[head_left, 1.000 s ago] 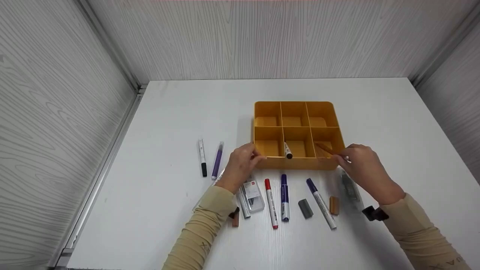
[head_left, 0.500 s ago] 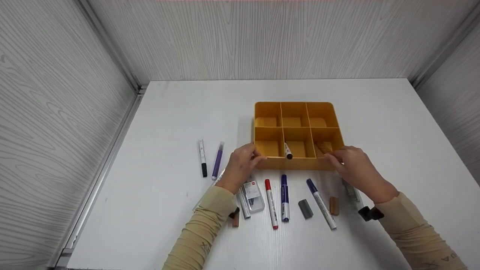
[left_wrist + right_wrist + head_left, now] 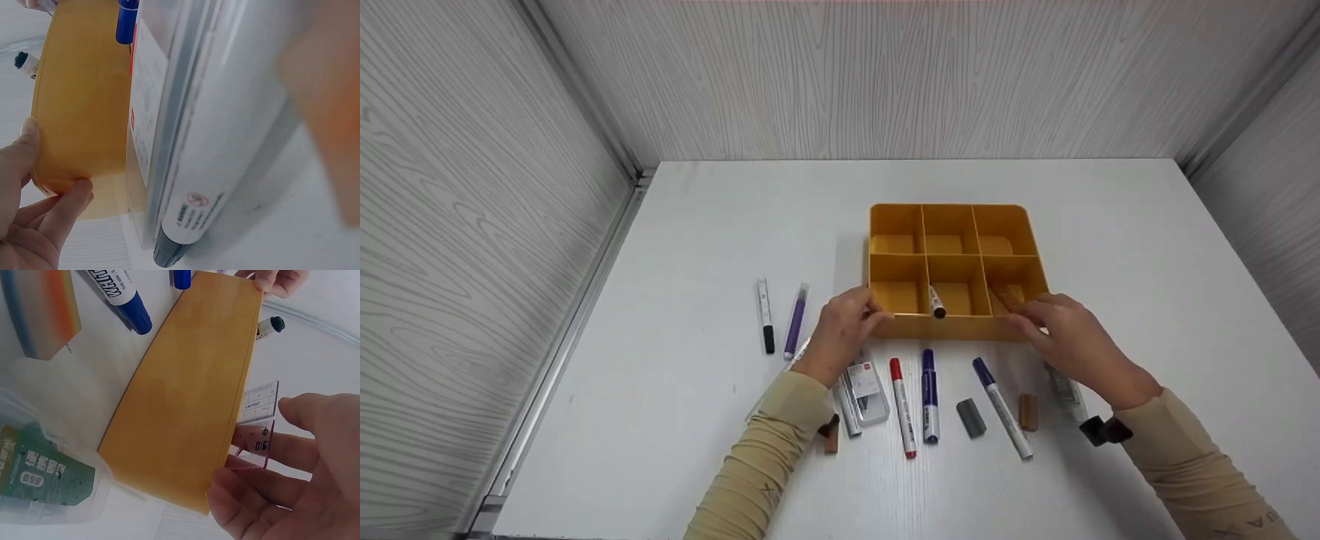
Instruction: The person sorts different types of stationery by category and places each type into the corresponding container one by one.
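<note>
The yellow six-compartment organizer box (image 3: 930, 325) stands on the table. At its front left corner my left hand (image 3: 844, 326) grips the rim, thumb on the edge and fingers against the side in the left wrist view. My right hand (image 3: 1072, 337) is at the front right corner. In the right wrist view a pink transparent ruler (image 3: 256, 439) and a clear ruler (image 3: 260, 400) stick up past the rim. The right fingers curl behind the pink ruler and reach the box corner, with the thumb tip close to the clear ruler's corner. A black-ended marker (image 3: 936, 302) leans inside the box.
Before the box lie a red marker (image 3: 903, 409), blue markers (image 3: 930, 397), a grey block (image 3: 971, 418), a brown block (image 3: 1028, 412) and a clear case (image 3: 868, 397). A black-capped marker (image 3: 765, 315) and a purple marker (image 3: 796, 322) lie left. A green-labelled pack (image 3: 50, 467) is near the right hand.
My right hand has moved slightly left and down to the box's front right corner, lowering the slim ruler-like piece into that compartment. The left hand keeps its hold on the box.
</note>
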A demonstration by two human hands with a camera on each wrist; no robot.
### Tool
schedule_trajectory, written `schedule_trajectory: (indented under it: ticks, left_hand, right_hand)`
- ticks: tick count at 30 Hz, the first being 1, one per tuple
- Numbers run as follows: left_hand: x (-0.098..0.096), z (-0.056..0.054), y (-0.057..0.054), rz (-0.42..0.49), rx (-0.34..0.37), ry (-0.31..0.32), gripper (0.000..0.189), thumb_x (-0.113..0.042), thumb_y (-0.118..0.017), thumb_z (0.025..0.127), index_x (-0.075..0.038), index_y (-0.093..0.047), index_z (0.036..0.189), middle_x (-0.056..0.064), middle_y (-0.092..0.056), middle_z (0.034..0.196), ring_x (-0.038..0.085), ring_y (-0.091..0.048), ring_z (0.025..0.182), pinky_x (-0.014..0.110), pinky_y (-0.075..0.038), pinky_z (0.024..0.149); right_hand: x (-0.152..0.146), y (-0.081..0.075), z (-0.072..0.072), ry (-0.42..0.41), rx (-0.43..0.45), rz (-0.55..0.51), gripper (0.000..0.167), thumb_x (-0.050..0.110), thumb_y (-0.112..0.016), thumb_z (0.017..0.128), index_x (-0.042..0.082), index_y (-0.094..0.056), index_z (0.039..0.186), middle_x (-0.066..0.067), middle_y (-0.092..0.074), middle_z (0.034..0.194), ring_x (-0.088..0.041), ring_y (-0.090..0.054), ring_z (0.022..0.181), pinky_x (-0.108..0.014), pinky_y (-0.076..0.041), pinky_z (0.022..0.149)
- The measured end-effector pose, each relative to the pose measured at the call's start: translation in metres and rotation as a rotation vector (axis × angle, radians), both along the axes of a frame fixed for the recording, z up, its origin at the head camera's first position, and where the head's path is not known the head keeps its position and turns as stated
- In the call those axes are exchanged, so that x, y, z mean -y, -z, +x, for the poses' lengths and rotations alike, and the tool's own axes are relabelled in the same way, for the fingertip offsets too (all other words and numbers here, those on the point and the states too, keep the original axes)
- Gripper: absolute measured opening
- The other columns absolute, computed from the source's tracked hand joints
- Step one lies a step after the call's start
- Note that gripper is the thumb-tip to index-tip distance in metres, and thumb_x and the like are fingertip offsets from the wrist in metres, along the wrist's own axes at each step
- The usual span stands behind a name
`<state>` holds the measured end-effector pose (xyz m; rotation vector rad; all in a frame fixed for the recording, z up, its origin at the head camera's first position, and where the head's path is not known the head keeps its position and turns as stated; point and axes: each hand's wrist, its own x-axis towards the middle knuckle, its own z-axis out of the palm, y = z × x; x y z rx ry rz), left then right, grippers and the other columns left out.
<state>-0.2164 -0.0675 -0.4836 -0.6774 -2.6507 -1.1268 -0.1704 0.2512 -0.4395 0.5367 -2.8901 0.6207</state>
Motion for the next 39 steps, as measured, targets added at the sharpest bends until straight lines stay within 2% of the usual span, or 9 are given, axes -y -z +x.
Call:
schedule_trajectory:
  ticks: [3, 9, 16, 20, 27, 34, 39]
  left_hand:
    - [0.000, 0.000, 0.000, 0.005, 0.001, 0.004, 0.021, -0.028, -0.068, 0.092, -0.008, -0.062, 0.091, 0.002, -0.065, 0.087, 0.010, -0.057, 0.079, 0.023, -0.051, 0.069]
    - [-0.001, 0.000, -0.001, -0.016, 0.016, -0.015, 0.022, -0.029, -0.069, 0.090, -0.008, -0.062, 0.091, 0.002, -0.066, 0.086, 0.010, -0.056, 0.077, 0.022, -0.051, 0.068]
    - [-0.002, 0.000, -0.002, -0.026, 0.028, -0.024, 0.023, -0.029, -0.070, 0.089, -0.007, -0.063, 0.090, 0.003, -0.067, 0.087, 0.011, -0.057, 0.077, 0.023, -0.051, 0.067]
    - [-0.002, 0.000, -0.002, -0.021, 0.032, -0.024, 0.023, -0.029, -0.069, 0.090, -0.007, -0.062, 0.090, 0.003, -0.066, 0.086, 0.011, -0.057, 0.078, 0.022, -0.052, 0.068]
    - [-0.001, 0.000, -0.001, -0.008, 0.021, -0.018, 0.023, -0.029, -0.069, 0.090, -0.008, -0.062, 0.089, 0.002, -0.065, 0.085, 0.010, -0.055, 0.077, 0.022, -0.051, 0.067]
    - [-0.001, 0.001, -0.002, -0.008, 0.047, -0.022, 0.022, -0.030, -0.069, 0.090, -0.009, -0.062, 0.090, 0.001, -0.065, 0.086, 0.011, -0.055, 0.078, 0.021, -0.051, 0.068]
    - [-0.001, 0.001, -0.001, -0.016, 0.036, -0.019, 0.022, -0.029, -0.068, 0.091, -0.008, -0.062, 0.092, 0.003, -0.066, 0.087, 0.011, -0.057, 0.078, 0.022, -0.052, 0.068]
  right_hand:
    - [-0.004, 0.000, 0.003, -0.011, -0.014, -0.027, 0.024, 0.023, -0.064, 0.098, 0.002, -0.069, 0.107, -0.013, -0.066, 0.105, -0.026, -0.060, 0.089, -0.044, -0.055, 0.075]
    - [-0.015, -0.004, 0.011, -0.016, -0.091, -0.054, 0.035, 0.021, -0.064, 0.098, 0.002, -0.059, 0.127, -0.015, -0.059, 0.121, -0.022, -0.059, 0.084, -0.036, -0.053, 0.066]
    - [-0.027, -0.010, 0.021, 0.056, -0.155, -0.052, 0.037, 0.016, -0.068, 0.094, 0.002, -0.059, 0.127, -0.016, -0.061, 0.116, -0.020, -0.058, 0.077, -0.028, -0.047, 0.058]
    - [-0.034, -0.008, 0.028, 0.110, -0.151, -0.067, 0.033, 0.015, -0.068, 0.094, 0.001, -0.061, 0.122, -0.016, -0.061, 0.110, -0.020, -0.057, 0.075, -0.025, -0.045, 0.055]
    - [-0.041, 0.006, 0.040, 0.168, -0.099, -0.067, 0.024, 0.015, -0.069, 0.094, 0.001, -0.064, 0.112, -0.015, -0.062, 0.101, -0.017, -0.052, 0.072, -0.023, -0.043, 0.054]
    - [-0.042, 0.016, 0.048, 0.216, 0.059, -0.042, 0.027, 0.018, -0.065, 0.096, 0.000, -0.063, 0.115, -0.020, -0.061, 0.105, -0.021, -0.053, 0.074, -0.024, -0.043, 0.055]
    - [-0.040, 0.025, 0.052, 0.201, 0.084, -0.030, 0.030, 0.017, -0.068, 0.093, -0.002, -0.062, 0.116, -0.022, -0.060, 0.106, -0.019, -0.054, 0.070, -0.024, -0.043, 0.053]
